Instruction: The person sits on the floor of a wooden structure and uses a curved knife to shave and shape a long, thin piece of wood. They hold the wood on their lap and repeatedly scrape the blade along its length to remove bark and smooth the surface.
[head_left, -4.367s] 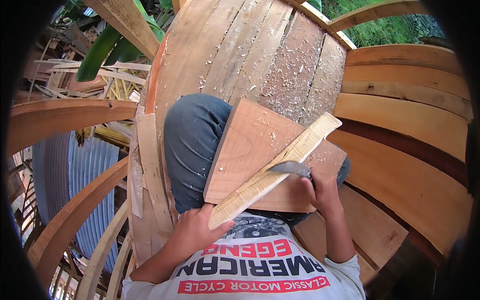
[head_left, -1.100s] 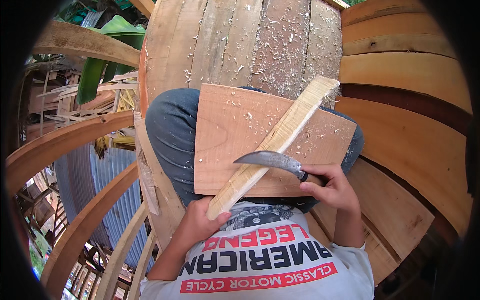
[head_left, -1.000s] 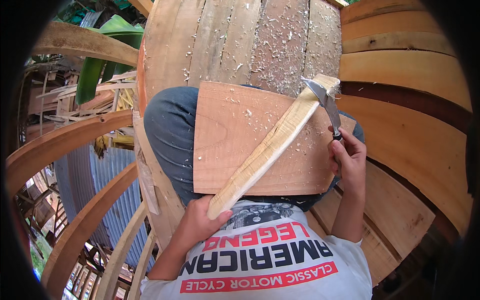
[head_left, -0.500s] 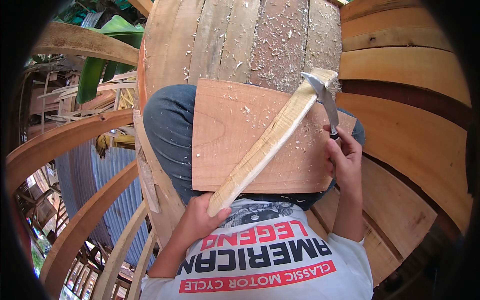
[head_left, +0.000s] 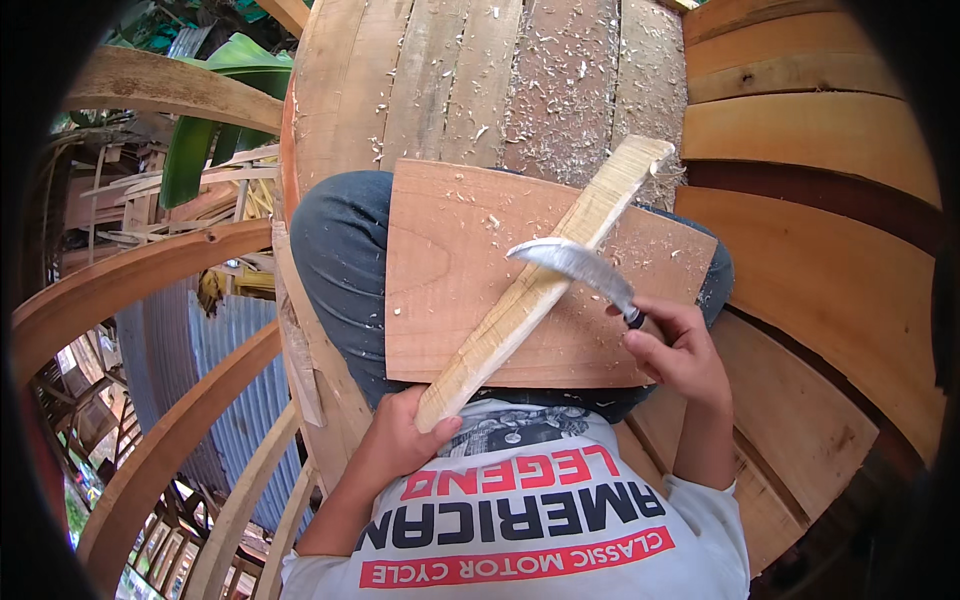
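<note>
My left hand (head_left: 398,438) is closed round the near end of a pale wooden stick (head_left: 500,330), which slants up to the far right. The stick lies across a flat reddish-brown board (head_left: 440,250) resting on my lap. In my right hand (head_left: 685,355) is the handle of a knife with a curved blade (head_left: 585,266). The blade crosses over the middle of the stick, its tip pointing left; whether it touches the wood I cannot tell. Bits of shaving are scattered on the board.
Wood shavings (head_left: 560,110) cover much of the plank floor (head_left: 420,100) ahead. Wide planks (head_left: 820,270) form a wall close on my right. Curved wooden rails (head_left: 160,260) stand on the left, with corrugated metal sheet (head_left: 230,370) and scrap wood beyond.
My right hand has brought the knife back toward me, from the stick's far end to its middle, and the blade now points left. The left hand and the stick have stayed in place.
</note>
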